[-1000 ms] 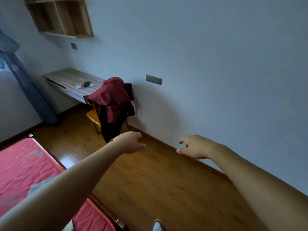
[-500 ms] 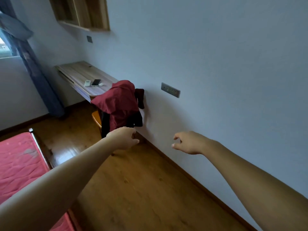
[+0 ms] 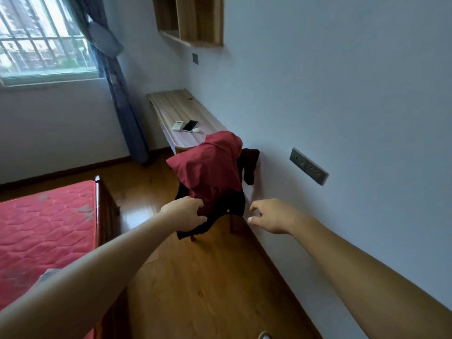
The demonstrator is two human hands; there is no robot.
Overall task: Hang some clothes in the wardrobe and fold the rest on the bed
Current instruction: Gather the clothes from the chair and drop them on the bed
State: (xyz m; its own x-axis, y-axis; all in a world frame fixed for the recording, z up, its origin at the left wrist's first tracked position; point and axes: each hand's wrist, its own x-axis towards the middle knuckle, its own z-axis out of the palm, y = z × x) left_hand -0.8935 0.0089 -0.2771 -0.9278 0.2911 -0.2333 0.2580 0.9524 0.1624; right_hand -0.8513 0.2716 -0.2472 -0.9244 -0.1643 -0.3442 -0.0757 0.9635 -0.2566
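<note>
Clothes (image 3: pixel 220 187): a red garment (image 3: pixel 210 165) heaped over a dark garment (image 3: pixel 234 206) on a chair (image 3: pixel 193 237), directly ahead of both sets of fingertips.

Left hand (image 3: pixel 184 214): fingers loosely curled, thumb apart, overlapping the dark hem. No cloth is seen pinched. Right hand (image 3: pixel 271 216): fingers loosely spread, holding nothing, just right of the hem.

Probable hazards, by size:
- A pull on the lower hem alone could drag the whole heap off, since the red piece lies on top.
- Cloth caught on the chair back could tip the chair towards the fingers.
- A trailing sleeve could sweep the phone (image 3: pixel 190 125) or the remote (image 3: pixel 177 125) on the desk (image 3: pixel 186 111) beyond the fingertips.

Not shown or unclear:
- No wardrobe appears.
- The bed (image 3: pixel 49 221), well left of the left fingers, is cut by the frame edge.
- The chair shows only its legs.
- The number of garments cannot be counted.
- Contact between the left fingers and the cloth cannot be confirmed.
- The pale dot on the dark hem is too small to identify.
</note>
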